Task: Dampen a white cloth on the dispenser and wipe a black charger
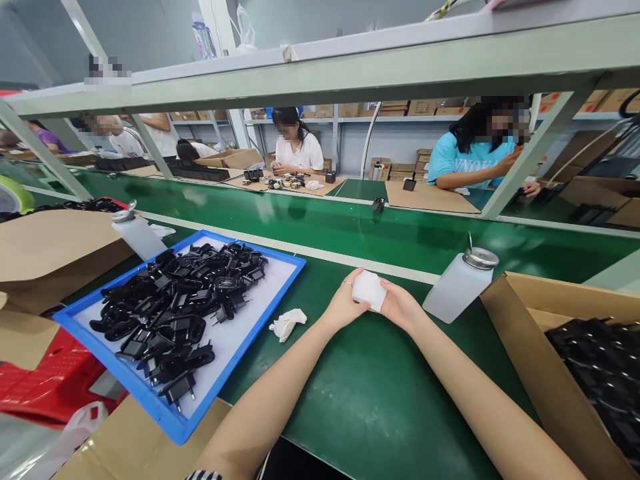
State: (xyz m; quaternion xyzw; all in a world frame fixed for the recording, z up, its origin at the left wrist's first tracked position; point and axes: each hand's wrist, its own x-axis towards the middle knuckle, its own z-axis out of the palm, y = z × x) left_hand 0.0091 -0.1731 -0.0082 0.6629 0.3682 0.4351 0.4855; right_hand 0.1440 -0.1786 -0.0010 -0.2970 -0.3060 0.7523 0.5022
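Both of my hands hold a folded white tissue (369,289) over the green table. My left hand (346,301) grips its left side, and my right hand (400,305) has the right side. Whether anything lies inside the tissue is hidden. A crumpled white tissue (288,324) lies on the table left of my hands. Farther left, a blue-rimmed tray (273,283) bears a heap of black power adapters (185,300) with cables. To the right of my right hand stands a whitish dispenser bottle (457,287) with a metal top.
A cardboard box (520,360) with rows of black adapters stands at the right edge. Another bottle (137,233) and a cardboard box (55,247) are at the left. A green conveyor belt (310,223) runs behind the table, under a shelf beam (320,83). Several co-workers sit beyond.
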